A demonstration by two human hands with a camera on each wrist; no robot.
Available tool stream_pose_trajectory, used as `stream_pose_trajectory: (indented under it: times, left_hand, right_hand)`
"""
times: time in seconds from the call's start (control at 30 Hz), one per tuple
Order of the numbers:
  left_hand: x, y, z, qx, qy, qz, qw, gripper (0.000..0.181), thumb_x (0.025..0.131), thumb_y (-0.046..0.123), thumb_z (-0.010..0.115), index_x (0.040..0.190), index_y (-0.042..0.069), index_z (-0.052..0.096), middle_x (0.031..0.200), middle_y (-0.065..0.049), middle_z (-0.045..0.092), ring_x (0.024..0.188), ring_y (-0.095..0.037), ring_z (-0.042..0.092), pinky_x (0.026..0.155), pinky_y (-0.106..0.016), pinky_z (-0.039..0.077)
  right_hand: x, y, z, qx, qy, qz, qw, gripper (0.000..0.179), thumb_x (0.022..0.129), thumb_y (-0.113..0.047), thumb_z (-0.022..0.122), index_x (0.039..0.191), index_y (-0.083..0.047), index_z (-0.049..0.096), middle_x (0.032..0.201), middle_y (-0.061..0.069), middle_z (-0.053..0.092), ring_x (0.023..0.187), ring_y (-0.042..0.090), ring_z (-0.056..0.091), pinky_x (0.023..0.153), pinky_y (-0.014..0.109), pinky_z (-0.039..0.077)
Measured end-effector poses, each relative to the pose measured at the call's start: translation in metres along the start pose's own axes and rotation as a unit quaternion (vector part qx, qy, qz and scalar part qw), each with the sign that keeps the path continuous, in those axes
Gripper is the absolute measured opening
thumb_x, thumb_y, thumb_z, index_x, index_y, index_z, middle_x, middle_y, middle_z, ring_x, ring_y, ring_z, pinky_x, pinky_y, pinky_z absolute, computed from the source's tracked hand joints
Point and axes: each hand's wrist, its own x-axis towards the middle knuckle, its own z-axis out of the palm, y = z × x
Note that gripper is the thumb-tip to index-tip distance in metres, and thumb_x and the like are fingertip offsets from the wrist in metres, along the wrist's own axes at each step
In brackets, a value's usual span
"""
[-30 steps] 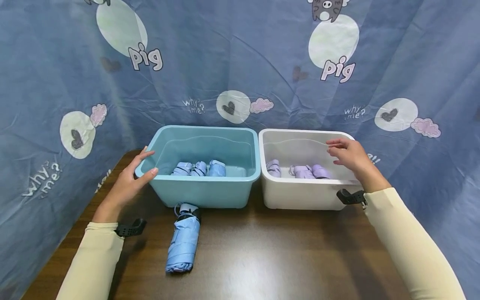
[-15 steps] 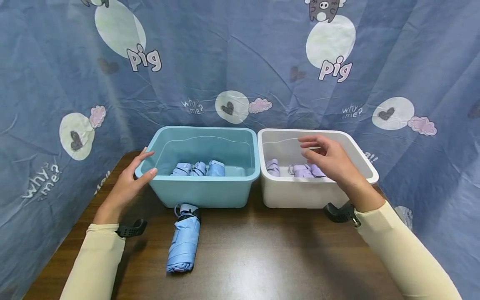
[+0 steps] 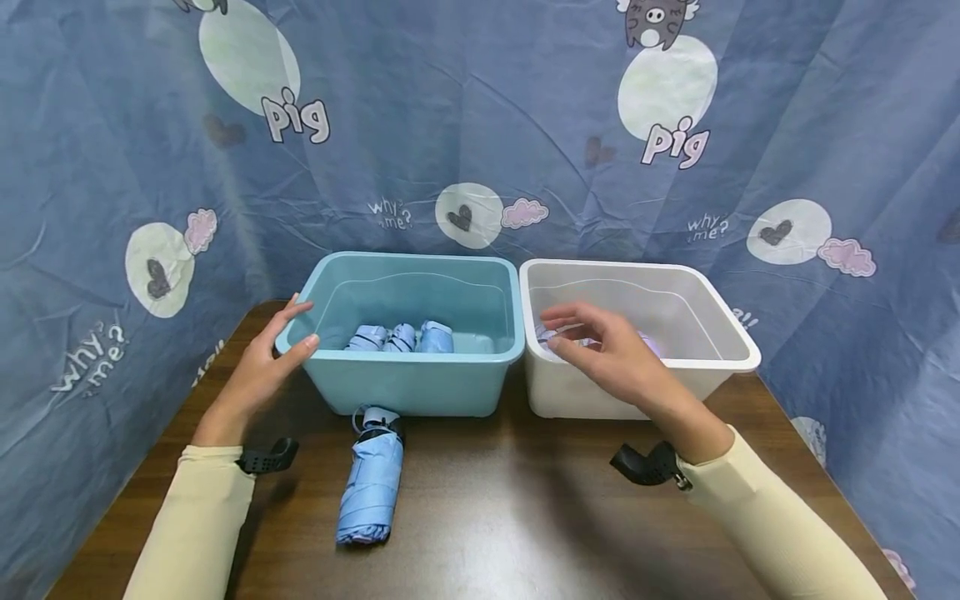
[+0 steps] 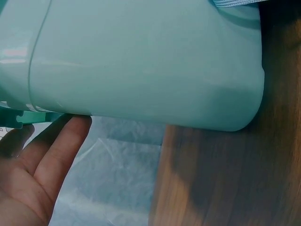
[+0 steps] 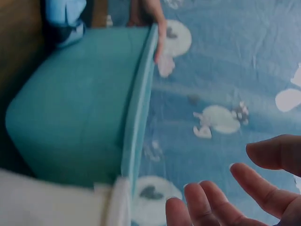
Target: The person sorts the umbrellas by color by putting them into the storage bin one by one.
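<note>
My left hand (image 3: 258, 367) rests at the left front corner of a teal bin (image 3: 405, 383), thumb and fingers spread along its rim. In the left wrist view its fingertips touch the bin's outer side. Several folded blue umbrellas (image 3: 435, 337) lie inside. My right hand (image 3: 600, 346) hovers over the white bin (image 3: 720, 363) with fingers apart and nothing between them. It partly hides the purple folded umbrellas (image 3: 650, 345) in there. A blue folded umbrella (image 3: 369, 487) with a black-banded handle lies on the table before the teal bin.
The two bins stand side by side at the back of the brown wooden table (image 3: 480, 517). Close behind them hangs a blue printed curtain (image 3: 390, 125), which also runs along both sides.
My right hand has moved left across the white bin, from its right rim to above its left half. The left hand and the blue umbrella on the table have stayed in place.
</note>
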Motion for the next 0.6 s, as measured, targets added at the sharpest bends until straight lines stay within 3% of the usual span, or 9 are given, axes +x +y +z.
stream_pose_trajectory:
  times: [0.6]
  left_hand:
    - [-0.001,-0.001,-0.001,-0.011,0.002,0.001,0.9999,0.061,0.095,0.033,0.059,0.15,0.026,0.034,0.161,0.009,0.01,0.144,-0.032,0.016,0.107,-0.064,0.021]
  right_hand:
    - [-0.005,-0.009,0.07,0.048,-0.113,-0.025,0.9921,0.032,0.093,-0.014,0.064,0.125,-0.012,0.062,0.122,0.01,0.062,0.1,0.016,0.064,0.085,0.038,0.052]
